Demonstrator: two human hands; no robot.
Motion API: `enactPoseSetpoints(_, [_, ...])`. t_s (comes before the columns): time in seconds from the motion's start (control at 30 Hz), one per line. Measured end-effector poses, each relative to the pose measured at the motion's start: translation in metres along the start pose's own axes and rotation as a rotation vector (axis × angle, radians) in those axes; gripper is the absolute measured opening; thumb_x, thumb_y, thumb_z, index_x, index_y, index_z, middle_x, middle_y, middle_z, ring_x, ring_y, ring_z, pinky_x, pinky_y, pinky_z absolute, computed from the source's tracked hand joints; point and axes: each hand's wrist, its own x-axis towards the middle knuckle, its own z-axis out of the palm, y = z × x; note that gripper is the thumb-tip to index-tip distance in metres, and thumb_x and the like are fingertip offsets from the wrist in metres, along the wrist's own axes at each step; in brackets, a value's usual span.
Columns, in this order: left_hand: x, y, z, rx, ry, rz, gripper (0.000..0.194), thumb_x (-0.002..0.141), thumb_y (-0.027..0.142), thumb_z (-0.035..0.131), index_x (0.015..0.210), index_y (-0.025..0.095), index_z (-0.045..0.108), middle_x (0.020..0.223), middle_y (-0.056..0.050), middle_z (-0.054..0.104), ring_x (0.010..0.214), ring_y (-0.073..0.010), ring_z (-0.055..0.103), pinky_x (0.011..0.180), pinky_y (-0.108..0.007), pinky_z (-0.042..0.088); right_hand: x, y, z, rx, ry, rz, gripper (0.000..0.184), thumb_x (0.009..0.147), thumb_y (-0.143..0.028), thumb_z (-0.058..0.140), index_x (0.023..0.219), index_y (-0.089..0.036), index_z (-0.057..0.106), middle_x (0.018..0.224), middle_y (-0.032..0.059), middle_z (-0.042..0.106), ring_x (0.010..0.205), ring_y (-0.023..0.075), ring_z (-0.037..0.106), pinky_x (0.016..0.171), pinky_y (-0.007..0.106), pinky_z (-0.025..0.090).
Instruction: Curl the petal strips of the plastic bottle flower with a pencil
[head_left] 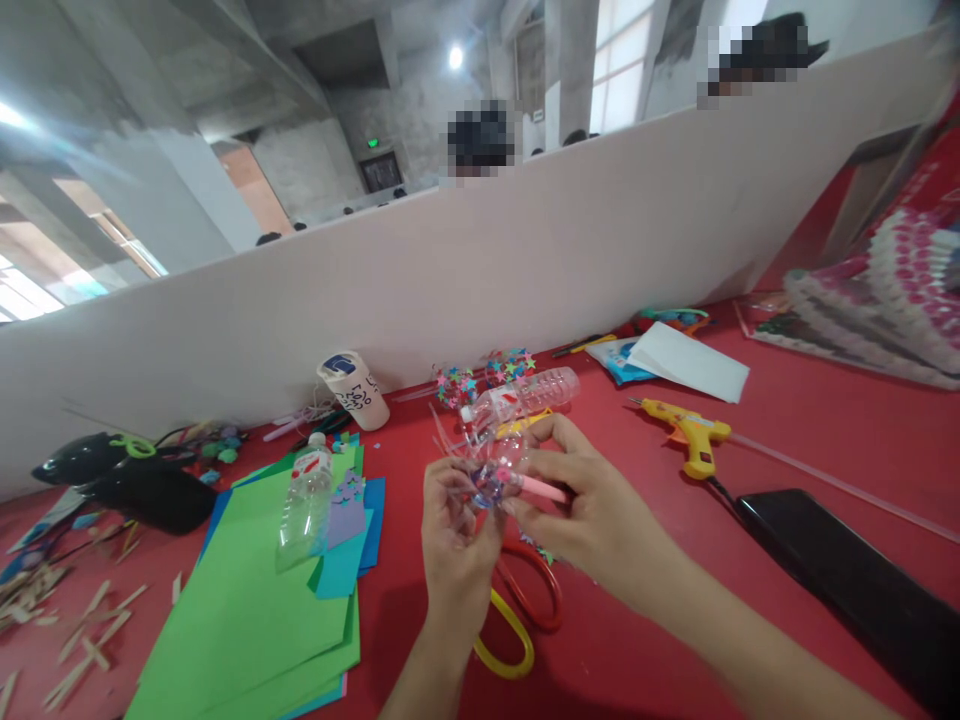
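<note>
Listing the head view: one small clear-and-purple piece (487, 487), held above the red surface (600, 665), near the red-handled scissors (553, 608). Left hand (455, 530): fingers narrow, pinching the piece. Right hand (581, 490): fingers closed about a pink stick (544, 489), its end at the piece. Handling, judged: light, thin plastic, probably slick and easily dented; best taken by the edge, gently. Exact form: blurred.
</note>
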Motion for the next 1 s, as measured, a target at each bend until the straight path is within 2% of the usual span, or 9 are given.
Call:
enactPoseSetpoints(0.2, [0.003, 0.002, 0.000, 0.088, -0.022, 0.109, 0.023, 0.064, 0.019, 0.067, 0.077, 0.020, 0.049, 0.092, -0.002, 0.044, 0.082, -0.0121, 0.051, 0.068, -0.021, 0.046, 0.000, 0.003, 0.002, 0.028, 0.003, -0.030, 0.015, 0.071, -0.006, 0.050, 0.059, -0.016, 0.053, 0.085, 0.0018, 0.043, 0.070, 0.0102, 0.049, 0.056, 0.019, 0.039])
enactPoseSetpoints(0.37, [0.002, 0.005, 0.000, 0.109, -0.032, 0.073, 0.023, 0.064, 0.020, 0.067, 0.079, 0.020, 0.049, 0.089, -0.001, 0.044, 0.077, -0.0115, 0.050, 0.063, -0.020, 0.044, -0.002, 0.002, 0.002, 0.016, 0.057, -0.032, 0.014, 0.070, -0.005, 0.052, 0.064, -0.017, 0.057, 0.081, 0.0009, 0.041, 0.065, 0.0096, 0.047, 0.054, 0.019, 0.039])
enactPoseSetpoints(0.57, [0.003, 0.006, -0.002, 0.130, -0.031, 0.097, 0.021, 0.065, 0.020, 0.065, 0.077, 0.021, 0.048, 0.088, 0.000, 0.043, 0.076, -0.0103, 0.049, 0.062, -0.018, 0.043, -0.001, 0.000, 0.001, 0.018, 0.021, -0.033, 0.017, 0.069, -0.002, 0.051, 0.064, -0.016, 0.060, 0.083, 0.0010, 0.041, 0.058, 0.0065, 0.043, 0.048, 0.018, 0.034])
enactPoseSetpoints(0.83, [0.007, 0.008, 0.000, 0.214, -0.014, 0.060, 0.024, 0.059, 0.005, 0.063, 0.073, 0.019, 0.049, 0.080, 0.002, 0.044, 0.070, -0.0092, 0.048, 0.059, -0.018, 0.041, 0.000, 0.010, -0.001, -0.055, -0.034, -0.093, 0.018, 0.069, -0.002, 0.052, 0.066, -0.017, 0.063, 0.083, 0.0009, 0.042, 0.060, 0.0077, 0.044, 0.048, 0.020, 0.032])
enactPoseSetpoints(1.0, [0.007, 0.003, -0.002, 0.149, -0.060, 0.085, 0.022, 0.062, 0.010, 0.064, 0.072, 0.020, 0.048, 0.085, 0.001, 0.043, 0.073, -0.0093, 0.047, 0.063, -0.018, 0.040, 0.001, 0.006, -0.003, 0.020, -0.013, -0.040, 0.015, 0.070, -0.004, 0.053, 0.065, -0.017, 0.060, 0.083, 0.0015, 0.043, 0.066, 0.0099, 0.047, 0.052, 0.020, 0.036])
